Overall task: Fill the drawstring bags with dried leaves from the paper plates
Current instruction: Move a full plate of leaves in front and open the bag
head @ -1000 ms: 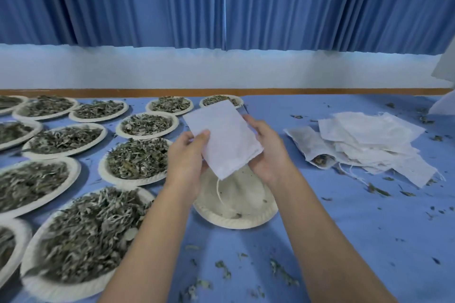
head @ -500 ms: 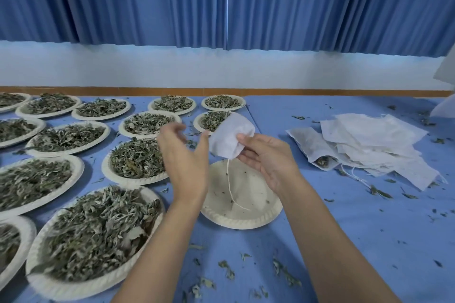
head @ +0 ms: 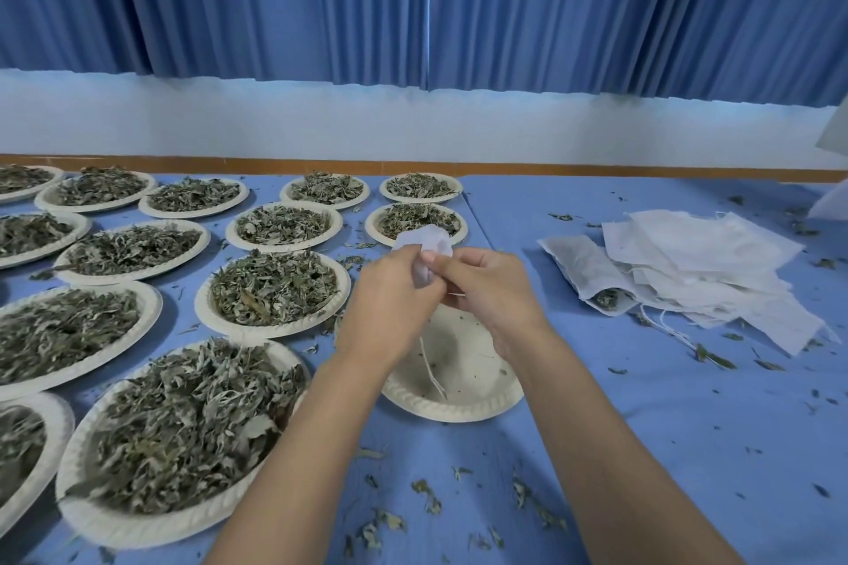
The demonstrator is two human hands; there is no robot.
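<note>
Background: a pleated blue curtain hangs above a white wall with a wooden strip along its foot. Foreground: a table covered in blue cloth.

Left half of the table: rows of paper plates, each heaped with dried leaves; the nearest plate lies just beside the person's left forearm.

Right, far side: a loose pile of flat white bags, their strings trailing toward the viewer. One bag at the pile's left edge shows leaves at its mouth.

Centre: an empty plate with only a few crumbs in it, lying beneath both hands.

Above the empty plate: the left hand and the right hand meet, fingers curled, each pinching the same small white drawstring bag. The bag is bunched between them, its rounded top rising above the fingertips. Whether it holds any leaves cannot be told.

Its drawstring hangs down from the hands to the empty plate.

Leaf fragments lie scattered over the cloth.
</note>
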